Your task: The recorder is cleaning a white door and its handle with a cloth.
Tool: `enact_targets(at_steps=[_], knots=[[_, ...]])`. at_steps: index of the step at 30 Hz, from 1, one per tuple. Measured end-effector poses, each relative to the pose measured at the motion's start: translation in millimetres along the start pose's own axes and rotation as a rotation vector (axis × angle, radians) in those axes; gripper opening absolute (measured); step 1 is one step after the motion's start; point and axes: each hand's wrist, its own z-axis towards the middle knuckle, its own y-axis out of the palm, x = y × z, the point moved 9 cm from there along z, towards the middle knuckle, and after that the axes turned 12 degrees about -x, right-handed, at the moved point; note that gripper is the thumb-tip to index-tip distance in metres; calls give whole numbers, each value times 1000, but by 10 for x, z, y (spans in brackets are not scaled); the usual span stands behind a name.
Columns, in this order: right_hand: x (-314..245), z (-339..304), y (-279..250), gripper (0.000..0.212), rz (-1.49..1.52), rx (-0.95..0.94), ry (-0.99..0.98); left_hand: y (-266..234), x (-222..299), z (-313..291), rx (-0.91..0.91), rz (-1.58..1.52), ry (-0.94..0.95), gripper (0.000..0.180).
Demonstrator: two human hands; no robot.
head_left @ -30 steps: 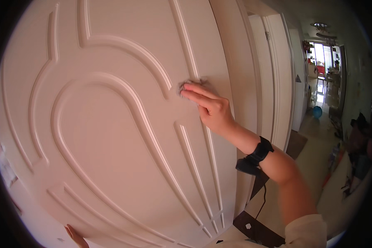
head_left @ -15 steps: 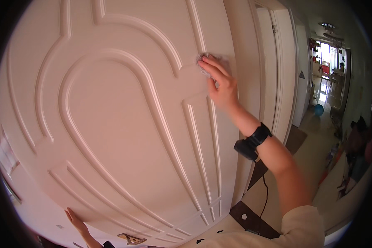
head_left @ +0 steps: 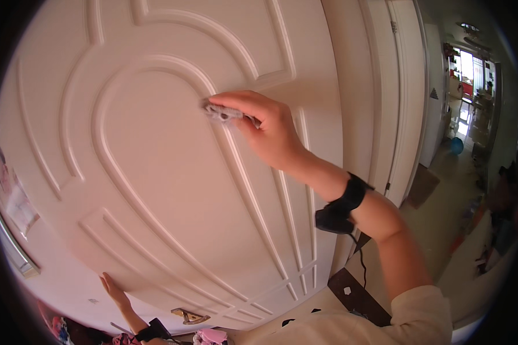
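Observation:
A large cream door (head_left: 155, 144) with raised curved mouldings fills most of the view. My right hand (head_left: 270, 129) is closed around a crumpled grey cloth (head_left: 223, 112), which lies against the curved moulding of the middle panel. A black band with a small box and a cable circles my right wrist. Low on the left, my left hand (head_left: 116, 292) touches the door at its edge, its visible fingers stretched out and holding nothing. Part of that hand is hidden. Near it is the brass door handle (head_left: 190, 316).
A door frame (head_left: 380, 103) stands right of the door. Beyond it runs a hallway with a blue ball (head_left: 456, 146) on the floor. A dark mat (head_left: 357, 296) lies below the door's right side. A pink item (head_left: 210, 336) and other clutter show at the bottom left.
My right hand has moved left with the cloth, from near the door's right edge to the middle panel's moulding. My left hand stays at the door's edge. The view has shifted slightly.

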Motion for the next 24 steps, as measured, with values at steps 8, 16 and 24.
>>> enact_targets(at_steps=[8, 16, 24], knots=[[318, -48, -711, 37, 621, 432, 99, 144, 146, -82, -101, 15, 60, 62], [-462, 665, -138, 39, -384, 329, -369, 174, 190, -136, -130, 24, 56, 61], [-412, 560, 278, 31, -360, 241, -506, 103, 219, -158, -88, 121, 52, 62]])
